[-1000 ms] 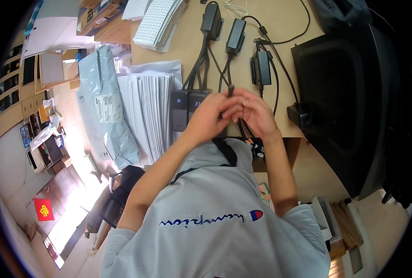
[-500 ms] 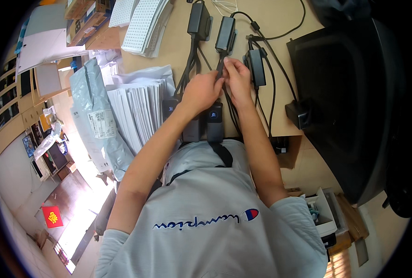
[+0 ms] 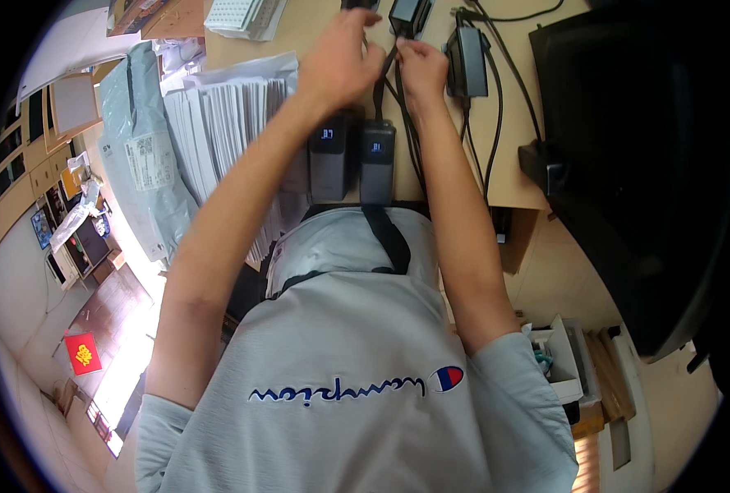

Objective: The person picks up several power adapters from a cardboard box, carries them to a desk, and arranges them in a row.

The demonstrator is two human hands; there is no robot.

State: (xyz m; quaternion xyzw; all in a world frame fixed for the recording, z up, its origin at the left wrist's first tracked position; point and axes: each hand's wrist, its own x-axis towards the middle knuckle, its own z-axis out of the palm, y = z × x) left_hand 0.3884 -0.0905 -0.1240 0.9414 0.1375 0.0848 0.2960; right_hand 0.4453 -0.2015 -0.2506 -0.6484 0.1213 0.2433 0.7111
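Observation:
My right hand (image 3: 422,72) pinches a black cable (image 3: 397,51) just below the middle black box-shaped adapter (image 3: 410,15). Left of it, my left hand (image 3: 340,64) has its thumb and fingers apart, with the fingertips near another black adapter (image 3: 360,4) cut off by the top edge. Its thumb is close to the cable; whether it touches cannot be told. Two dark power banks with lit displays stand at the desk's near edge: a wider one (image 3: 328,164) and a slimmer one (image 3: 377,168). A cable runs up from the slimmer one. A third adapter (image 3: 467,62) lies right of my right hand.
Left of my left forearm stands a stack of white paper (image 3: 225,135), with a grey plastic mailing bag (image 3: 147,156) beside it. White printed sheets (image 3: 241,18) lie at the far left of the desk. A large black monitor (image 3: 628,164) borders the right side.
The view has shifted, so the desk sits higher in it. My left hand has left the cable by my right hand and moved toward the left adapter, its fingers spreading.

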